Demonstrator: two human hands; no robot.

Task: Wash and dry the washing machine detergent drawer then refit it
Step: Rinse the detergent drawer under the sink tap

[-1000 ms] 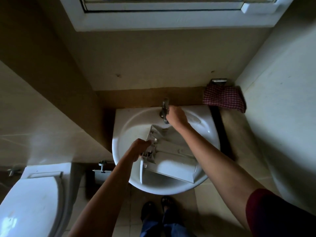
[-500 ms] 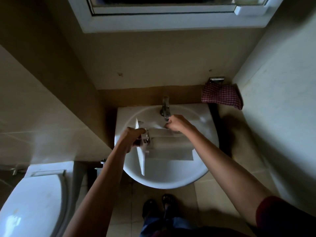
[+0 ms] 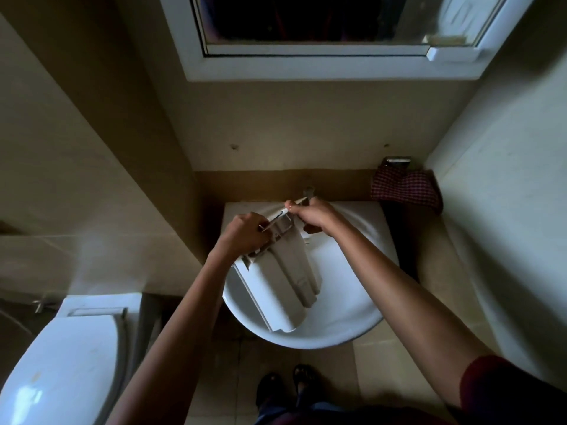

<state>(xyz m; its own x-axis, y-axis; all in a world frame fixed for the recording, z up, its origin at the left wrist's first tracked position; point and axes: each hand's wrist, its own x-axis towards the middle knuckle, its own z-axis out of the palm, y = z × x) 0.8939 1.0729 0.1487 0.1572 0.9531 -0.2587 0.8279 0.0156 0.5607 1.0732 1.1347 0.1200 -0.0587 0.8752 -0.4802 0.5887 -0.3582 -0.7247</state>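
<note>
- White plastic detergent drawer (image 3: 280, 283) hangs over the sink (image 3: 343, 308) bowl, ribbed face to the camera, long axis running from 12 o'clock down toward 6 o'clock.
- Left hand (image 3: 242, 234) at the drawer's 10 o'clock corner: fingers curled round the left end of the thin front panel, gripping it.
- Right hand (image 3: 316, 216) at the 12 o'clock end, just below the tap (image 3: 308, 191): thumb and fingertips pinch the panel's right end.
- Drawer body extends below both hands; whether its low end touches the bowl cannot be told.
- Red checked cloth (image 3: 405, 190) on the ledge at the sink's 2 o'clock; toilet (image 3: 61, 363) at 8 o'clock.
</note>
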